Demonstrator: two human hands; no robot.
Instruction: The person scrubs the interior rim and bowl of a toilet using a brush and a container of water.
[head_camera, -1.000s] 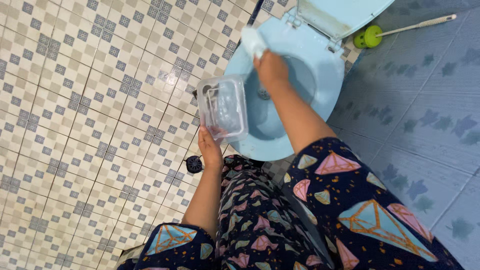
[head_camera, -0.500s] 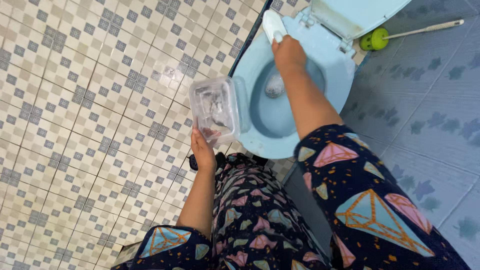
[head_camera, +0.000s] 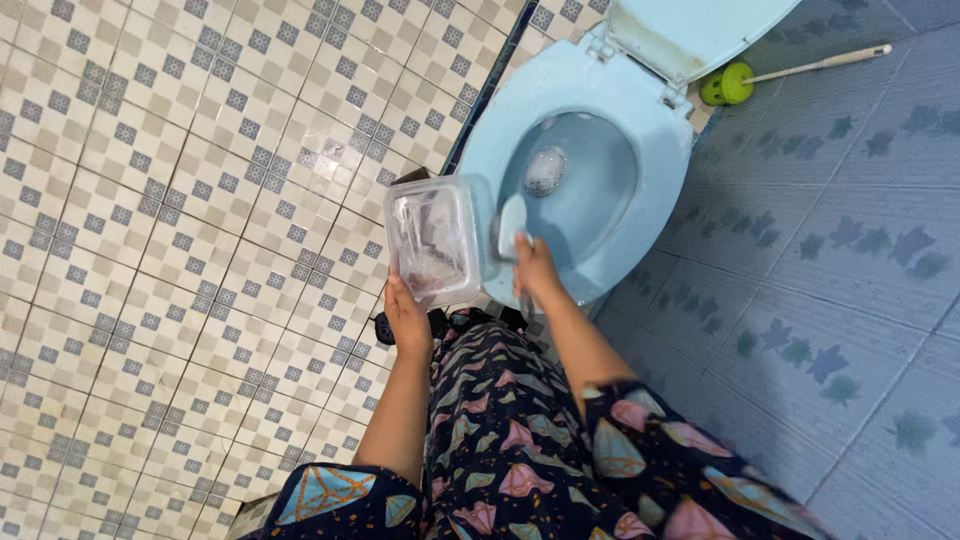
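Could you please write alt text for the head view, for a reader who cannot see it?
Over a light blue toilet bowl, the left hand holds a clear plastic container and the right hand holds a pale scraper beside its rim.

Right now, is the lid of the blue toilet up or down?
Up. The pale blue toilet lid stands raised behind the bowl, leaving the seat and the water in the bowl uncovered.

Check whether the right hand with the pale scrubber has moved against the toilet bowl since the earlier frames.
Yes. The right hand has come back from the far rim of the blue toilet bowl to its near rim, beside the clear plastic container.
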